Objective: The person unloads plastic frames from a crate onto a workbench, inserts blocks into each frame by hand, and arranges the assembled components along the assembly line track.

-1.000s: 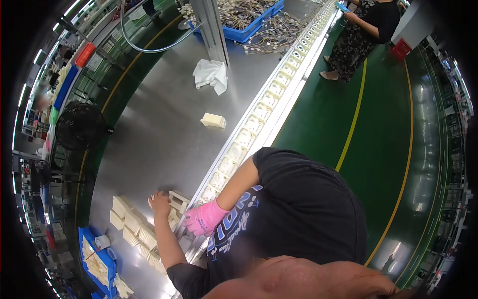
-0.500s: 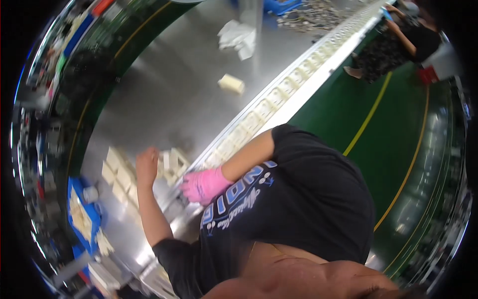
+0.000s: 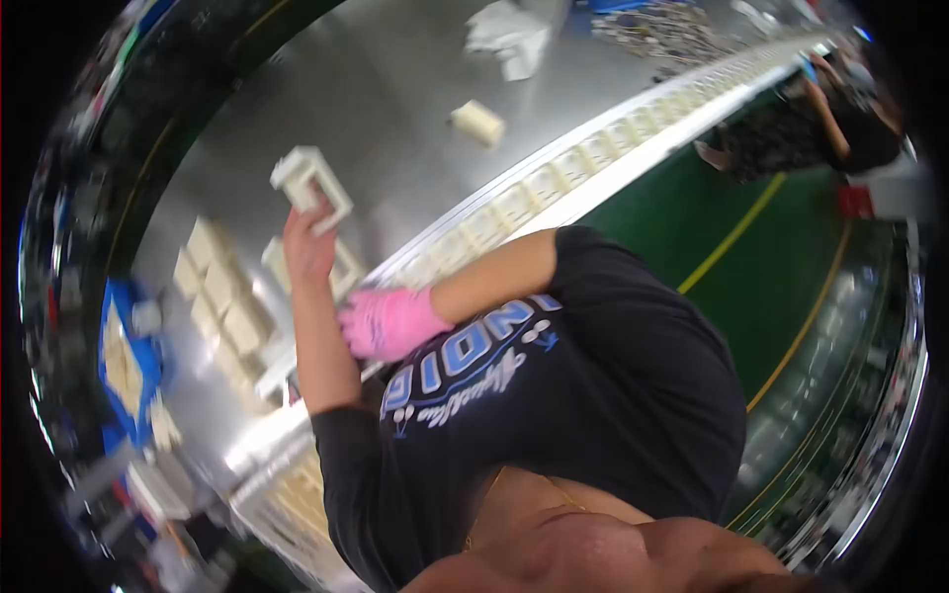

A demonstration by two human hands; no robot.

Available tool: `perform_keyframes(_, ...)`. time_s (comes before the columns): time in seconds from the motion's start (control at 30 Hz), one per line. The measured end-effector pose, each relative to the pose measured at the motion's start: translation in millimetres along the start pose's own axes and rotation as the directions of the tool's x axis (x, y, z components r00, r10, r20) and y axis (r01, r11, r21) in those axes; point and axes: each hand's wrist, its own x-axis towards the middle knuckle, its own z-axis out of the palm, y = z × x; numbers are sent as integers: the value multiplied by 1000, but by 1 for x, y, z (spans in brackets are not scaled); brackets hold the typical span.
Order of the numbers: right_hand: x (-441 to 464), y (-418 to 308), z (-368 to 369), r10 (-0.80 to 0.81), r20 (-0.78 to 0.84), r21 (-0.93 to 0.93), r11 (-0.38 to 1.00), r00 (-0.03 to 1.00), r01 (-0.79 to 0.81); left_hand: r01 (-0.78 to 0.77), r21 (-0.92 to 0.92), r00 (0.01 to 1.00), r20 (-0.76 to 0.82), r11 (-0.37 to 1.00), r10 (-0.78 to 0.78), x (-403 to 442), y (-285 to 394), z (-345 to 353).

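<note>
My left hand is bare and raised over the metal table, its fingers closed on a white rectangular plastic frame with an open middle. My right hand, in a pink glove, lies at the near edge of the bright line, with its fingers a little apart; nothing can be made out in it. More cream plastic parts lie just beyond the glove, partly behind my left wrist. Stacks of cream parts stand left of my left forearm.
A line of pale parts runs up to the right. On the metal table are a cream block and a white cloth. A blue bin is at the left. Another person stands at the upper right.
My left hand has risen from the parts by the line and now holds a white frame. The gloved right hand stays at the line's edge. The view has shifted and turned.
</note>
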Motion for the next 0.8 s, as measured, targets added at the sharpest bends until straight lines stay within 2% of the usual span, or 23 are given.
perform_keyframes(0.03,-1,-1,-4,20,13,-14,1000,1000,-19,62,-24,998,12,998,-61,14,-9,-22)
perform_keyframes(0.07,-2,0,-5,14,-4,-5,1000,1000,-14,175,-115,965,-175,978,-193,2,2,1)
perform_keyframes(0.1,-3,3,1,-16,-78,-16,1000,997,15,157,-130,927,-323,979,-192,2,-1,5)
perform_keyframes(0.13,-6,6,8,-57,-152,-23,998,987,55,167,-81,914,-362,983,-185,3,-5,7)
perform_keyframes(0.17,-8,9,10,-51,-160,-31,998,986,46,170,-29,898,-408,985,-167,3,-6,5)
perform_keyframes(0.27,-8,5,11,-72,-163,-50,997,984,65,225,0,951,-220,974,-219,21,-19,-41)
perform_keyframes(0.37,-7,3,13,-54,-135,-54,997,989,47,236,-39,965,-106,971,-238,20,-17,-41)
perform_keyframes(0.4,-6,4,15,-67,-139,-68,996,988,58,227,-24,955,-193,974,-227,17,-17,-34)
perform_keyframes(0.5,-7,6,15,-92,-107,-76,994,990,85,219,-31,951,-216,975,-220,10,-14,-19)
perform_keyframes(0.8,-9,3,12,-76,-127,-77,995,989,66,199,69,964,-191,978,-183,10,-14,-21)
